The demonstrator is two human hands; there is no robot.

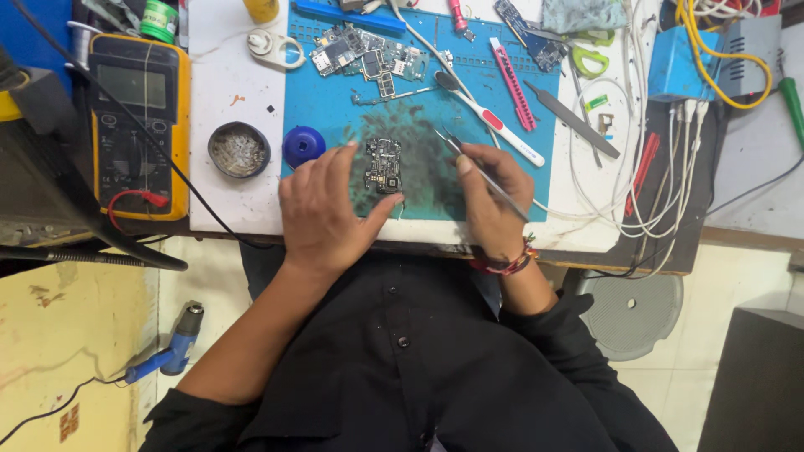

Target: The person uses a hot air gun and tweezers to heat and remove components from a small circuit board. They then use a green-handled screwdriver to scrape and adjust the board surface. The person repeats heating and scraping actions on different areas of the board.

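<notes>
Tweezers (481, 172) sit pinched in my right hand (494, 197), fingers closed on the shaft, the tips angled up and left toward the small circuit board (383, 165) but not quite touching it as far as I can tell. My left hand (322, 209) lies open beside the board, gripping nothing, with the thumb tip pressed near its lower edge and the fingers spread along its left side. The board rests flat on the sooty middle of the blue work mat (502, 188), between my two hands. I judge the main risk is a slip: only my thumb pins the board, so a hard push from the tips could skate it across the mat or gouge a part. On the left, a blue cap (303, 145) and a round tin of solder scraps (239, 150) stand just beside my fingers, easy to knock. A white brush (494, 121) and a pink knife (512, 84) lie above my right hand, and white cables (603, 201) crowd the right side. The table edge runs under my wrists, so open room is mostly the bare mat above the board.
</notes>
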